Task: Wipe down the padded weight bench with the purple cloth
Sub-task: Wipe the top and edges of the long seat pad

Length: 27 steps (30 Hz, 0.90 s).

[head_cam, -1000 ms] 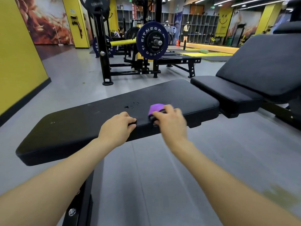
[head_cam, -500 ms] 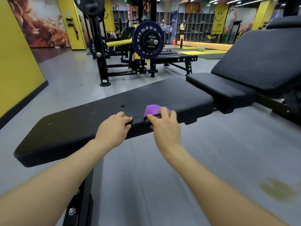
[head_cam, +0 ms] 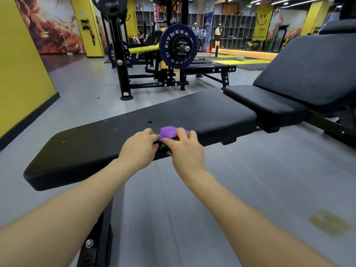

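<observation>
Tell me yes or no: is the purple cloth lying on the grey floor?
No, the purple cloth sits on the black padded bench, gripped by both hands.

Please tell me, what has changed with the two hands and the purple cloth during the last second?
The left hand slid right along the near edge of the weight bench and now touches the purple cloth, meeting the right hand. The right hand still grips the cloth at the same edge. The droplets on the pad remain unwiped.
</observation>
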Each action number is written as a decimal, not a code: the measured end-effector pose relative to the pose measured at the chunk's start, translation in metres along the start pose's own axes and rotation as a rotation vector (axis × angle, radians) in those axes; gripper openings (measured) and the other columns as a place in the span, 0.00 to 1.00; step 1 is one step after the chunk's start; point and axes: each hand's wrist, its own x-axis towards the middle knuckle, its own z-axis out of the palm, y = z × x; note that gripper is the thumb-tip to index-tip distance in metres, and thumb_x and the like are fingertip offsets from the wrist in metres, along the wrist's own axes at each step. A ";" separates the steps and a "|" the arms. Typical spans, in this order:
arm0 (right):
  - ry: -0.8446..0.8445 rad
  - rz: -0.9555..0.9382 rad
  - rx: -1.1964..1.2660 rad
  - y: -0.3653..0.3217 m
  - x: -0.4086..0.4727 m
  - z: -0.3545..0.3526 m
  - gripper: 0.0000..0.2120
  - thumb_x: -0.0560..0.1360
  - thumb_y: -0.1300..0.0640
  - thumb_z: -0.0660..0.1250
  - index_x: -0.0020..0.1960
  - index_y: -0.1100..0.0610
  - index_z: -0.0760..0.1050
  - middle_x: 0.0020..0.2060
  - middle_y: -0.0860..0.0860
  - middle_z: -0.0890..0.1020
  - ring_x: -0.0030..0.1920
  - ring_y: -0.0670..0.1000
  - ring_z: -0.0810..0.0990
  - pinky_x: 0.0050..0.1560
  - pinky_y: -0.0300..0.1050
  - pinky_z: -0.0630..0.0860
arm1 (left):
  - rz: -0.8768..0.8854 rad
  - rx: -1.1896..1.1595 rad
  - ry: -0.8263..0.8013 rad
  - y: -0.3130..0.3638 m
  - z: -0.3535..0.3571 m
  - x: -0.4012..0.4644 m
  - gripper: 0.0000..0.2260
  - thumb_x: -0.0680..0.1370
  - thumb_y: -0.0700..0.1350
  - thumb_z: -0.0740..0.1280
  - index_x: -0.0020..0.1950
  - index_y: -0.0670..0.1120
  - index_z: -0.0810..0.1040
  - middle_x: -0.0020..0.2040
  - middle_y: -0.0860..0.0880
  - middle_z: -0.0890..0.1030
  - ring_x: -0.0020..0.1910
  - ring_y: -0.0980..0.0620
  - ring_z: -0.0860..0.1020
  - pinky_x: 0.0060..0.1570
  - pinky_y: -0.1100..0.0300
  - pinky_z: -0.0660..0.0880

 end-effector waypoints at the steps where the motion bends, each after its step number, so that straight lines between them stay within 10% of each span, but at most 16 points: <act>1: -0.015 -0.053 0.000 0.000 0.003 -0.002 0.14 0.63 0.57 0.77 0.47 0.47 0.82 0.46 0.51 0.78 0.43 0.58 0.76 0.28 0.39 0.63 | 0.005 0.005 -0.005 0.000 0.000 0.000 0.12 0.80 0.47 0.58 0.60 0.51 0.76 0.58 0.50 0.74 0.54 0.46 0.75 0.45 0.55 0.72; 9: -0.109 0.254 -0.092 0.080 0.058 -0.022 0.14 0.79 0.51 0.59 0.64 0.47 0.73 0.55 0.54 0.74 0.55 0.59 0.73 0.43 0.47 0.68 | 0.034 -0.028 -0.056 -0.004 -0.005 0.002 0.16 0.81 0.47 0.56 0.68 0.51 0.71 0.62 0.52 0.73 0.57 0.48 0.75 0.53 0.53 0.74; 19: -0.370 0.013 0.095 0.038 0.065 -0.005 0.19 0.76 0.44 0.64 0.66 0.43 0.69 0.69 0.50 0.67 0.69 0.56 0.64 0.62 0.53 0.70 | 0.042 -0.048 -0.067 -0.024 -0.022 0.018 0.14 0.81 0.51 0.56 0.62 0.54 0.76 0.61 0.53 0.73 0.58 0.49 0.75 0.53 0.54 0.73; 27: -0.245 0.246 -0.044 0.093 0.092 -0.008 0.14 0.78 0.54 0.62 0.62 0.46 0.76 0.59 0.53 0.76 0.59 0.58 0.75 0.54 0.48 0.72 | -0.029 -0.095 -0.125 -0.057 -0.010 0.036 0.18 0.82 0.53 0.54 0.70 0.52 0.68 0.71 0.55 0.66 0.68 0.50 0.68 0.63 0.52 0.69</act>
